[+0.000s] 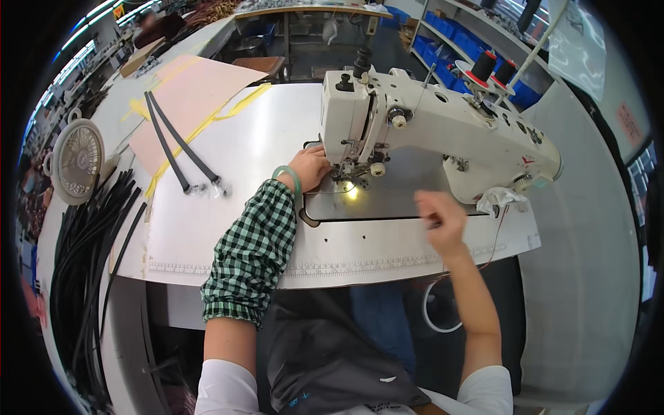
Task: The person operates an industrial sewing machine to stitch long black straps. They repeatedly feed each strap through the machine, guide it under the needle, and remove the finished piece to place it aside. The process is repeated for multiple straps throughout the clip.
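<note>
Closest to you, your dark apron (325, 353) covers your lap, below the front edge of the white sewing table (387, 238), which has a ruler scale (325, 267) along that edge. Your right hand (443, 216) is over the table near the front edge of the metal bed plate (398, 183), to the right of the lit needle area (352, 191) and apart from it. Its fingers are curled in but blurred; a small dark patch shows below them, and you cannot tell whether it is something held.

Your left forearm wears a green checked oversleeve (252, 242) and a pale green bangle (297, 181). Your left hand (310, 167) lies low at the left side of the sewing machine (415, 104), just beside the needle area, its fingers close together. The fingertips go behind the machine's head, so whether they grip anything cannot be told. The machine thus stands just beyond both hands, its arm running off to the right.

Well left of your left hand lie a bundle of black strips (83, 249), two dark strips (181, 142) and a pink sheet (180, 114). Farther off, blue bins (453, 29) fill shelves.
</note>
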`<state>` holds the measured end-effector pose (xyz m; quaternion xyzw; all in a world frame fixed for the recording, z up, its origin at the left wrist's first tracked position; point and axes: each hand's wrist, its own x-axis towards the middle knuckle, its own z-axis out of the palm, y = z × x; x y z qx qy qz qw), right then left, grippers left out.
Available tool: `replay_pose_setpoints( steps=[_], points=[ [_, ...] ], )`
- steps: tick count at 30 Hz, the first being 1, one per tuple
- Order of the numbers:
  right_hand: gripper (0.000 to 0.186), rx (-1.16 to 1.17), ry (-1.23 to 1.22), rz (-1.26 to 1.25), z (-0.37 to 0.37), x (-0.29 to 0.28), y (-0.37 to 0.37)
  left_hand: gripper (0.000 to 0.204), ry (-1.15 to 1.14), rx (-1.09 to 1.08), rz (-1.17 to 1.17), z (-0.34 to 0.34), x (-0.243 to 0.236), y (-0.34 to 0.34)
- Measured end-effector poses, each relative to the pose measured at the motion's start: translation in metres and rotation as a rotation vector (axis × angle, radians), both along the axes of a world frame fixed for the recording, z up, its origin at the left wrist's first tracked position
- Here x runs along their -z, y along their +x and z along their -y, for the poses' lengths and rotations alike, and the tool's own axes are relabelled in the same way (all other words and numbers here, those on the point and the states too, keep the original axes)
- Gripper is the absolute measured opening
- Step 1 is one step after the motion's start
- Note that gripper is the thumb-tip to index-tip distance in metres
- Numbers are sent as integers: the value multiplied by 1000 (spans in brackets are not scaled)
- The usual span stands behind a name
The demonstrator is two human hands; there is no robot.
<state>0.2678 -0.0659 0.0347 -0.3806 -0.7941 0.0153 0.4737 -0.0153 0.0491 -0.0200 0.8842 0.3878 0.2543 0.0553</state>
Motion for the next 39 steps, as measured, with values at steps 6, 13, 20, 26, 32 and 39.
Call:
replay_pose_setpoints(
  steps=[6, 13, 20, 26, 32, 39],
  points=[
    [32, 802, 510, -596, -76, -92, 146, 19, -21, -11, 23, 5, -1, -5],
    [43, 1120, -269, 13, -116, -92, 387, 11, -83, -40, 50, -3, -1, 13],
    [52, 1084, -285, -315, -111, -32, 412, 12, -11, -73, 87, 5, -8, 10],
    [51, 1075, -272, -218, -104, -34, 395, 15, -45, -434, -299, 56, -41, 15],
    [46, 968, -400, -376, -103, -38, 376, 8, -55, -353, 145, 57, -18, 15],
    [43, 909, -481, -421, -94, -53, 369, 10, -67, -310, 153, 52, -16, 16]
  ],
)
